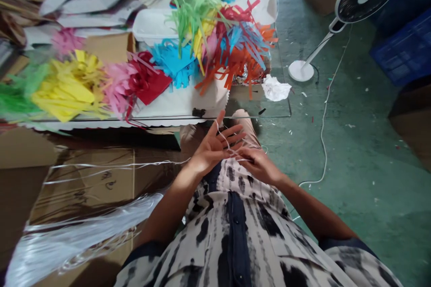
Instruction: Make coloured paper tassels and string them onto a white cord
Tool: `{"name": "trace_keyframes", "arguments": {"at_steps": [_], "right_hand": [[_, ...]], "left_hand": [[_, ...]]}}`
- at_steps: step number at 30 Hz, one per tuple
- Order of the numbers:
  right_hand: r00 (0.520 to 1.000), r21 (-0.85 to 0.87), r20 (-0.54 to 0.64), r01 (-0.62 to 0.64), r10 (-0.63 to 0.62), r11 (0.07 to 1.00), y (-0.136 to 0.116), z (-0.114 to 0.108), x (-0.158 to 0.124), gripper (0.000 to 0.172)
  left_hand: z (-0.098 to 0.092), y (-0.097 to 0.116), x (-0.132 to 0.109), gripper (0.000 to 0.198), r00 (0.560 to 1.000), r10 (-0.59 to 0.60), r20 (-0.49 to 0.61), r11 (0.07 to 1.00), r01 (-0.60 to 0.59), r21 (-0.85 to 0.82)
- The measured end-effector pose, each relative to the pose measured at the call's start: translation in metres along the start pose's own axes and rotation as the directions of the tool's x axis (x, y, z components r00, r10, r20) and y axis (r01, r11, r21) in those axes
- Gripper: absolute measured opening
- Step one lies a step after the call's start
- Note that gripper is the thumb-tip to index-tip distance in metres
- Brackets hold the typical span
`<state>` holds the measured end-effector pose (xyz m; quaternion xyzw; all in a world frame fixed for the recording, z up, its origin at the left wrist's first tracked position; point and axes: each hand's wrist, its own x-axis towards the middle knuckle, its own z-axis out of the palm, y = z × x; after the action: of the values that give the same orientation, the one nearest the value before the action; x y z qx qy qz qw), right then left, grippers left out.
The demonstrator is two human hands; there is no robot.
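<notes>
Thin white string point(161, 162) runs in from the left toward my hands above my lap. My left hand point(215, 145) is palm up with fingers stretched out and spread, and a strand of the string loops across its thumb and fingers. Close against its fingertips, my right hand point(257, 164) is closed, its thumb and fingers pinching the string. The exact crossing of the strands between the hands is too fine to make out. At the lower left, a bundle of shiny white strands point(84, 233) lies over a cardboard box point(101, 184).
Ahead stands a glass-edged table point(175, 110) bearing yellow fringed paper point(70, 85), red fringed paper point(151, 80), blue fringed paper point(177, 60) and a multicoloured fringed pile point(215, 31). A white fan point(301, 71), its cable point(325, 143) and blue crates point(404, 49) are on the right.
</notes>
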<state>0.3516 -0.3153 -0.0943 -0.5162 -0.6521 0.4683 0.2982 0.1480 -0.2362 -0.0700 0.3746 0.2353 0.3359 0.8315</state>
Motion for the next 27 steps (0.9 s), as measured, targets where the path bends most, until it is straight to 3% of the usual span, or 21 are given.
{"name": "trace_keyframes", "arguments": {"at_steps": [3,8,11,16,19,23,27], "right_hand": [[1.0,0.018,0.01,0.021,-0.021,1.0,-0.006,-0.001,0.003,0.034],[0.998,0.002,0.037,0.044,-0.044,0.999,-0.013,-0.026,-0.009,0.034],[0.999,-0.029,0.048,0.021,-0.019,0.999,-0.011,-0.036,-0.015,0.03],[0.999,-0.049,0.04,-0.031,0.033,0.998,-0.001,-0.047,-0.025,0.032],[0.997,-0.042,0.034,-0.07,0.072,0.997,0.004,-0.055,-0.03,0.035],[0.996,-0.079,0.004,-0.089,0.089,0.993,0.004,-0.06,-0.03,0.038],[0.997,-0.115,-0.05,-0.072,0.066,0.991,0.003,-0.063,-0.029,0.038]], "left_hand": [[0.0,0.003,-0.002,0.112,0.999,0.039,-0.004,0.992,-0.038,0.117],[-0.002,0.006,-0.003,0.097,0.992,0.107,-0.067,0.944,-0.081,0.319],[-0.003,0.011,-0.005,0.091,0.972,0.181,-0.149,0.902,-0.104,0.419],[-0.007,0.028,-0.012,0.082,0.936,0.293,-0.197,0.793,-0.123,0.596],[-0.01,0.037,-0.016,0.078,0.923,0.335,-0.191,0.745,-0.135,0.653],[-0.015,0.048,-0.019,0.069,0.946,0.295,-0.136,0.727,-0.13,0.674],[-0.024,0.069,-0.026,0.088,0.955,0.284,-0.081,0.714,-0.154,0.683]]}}
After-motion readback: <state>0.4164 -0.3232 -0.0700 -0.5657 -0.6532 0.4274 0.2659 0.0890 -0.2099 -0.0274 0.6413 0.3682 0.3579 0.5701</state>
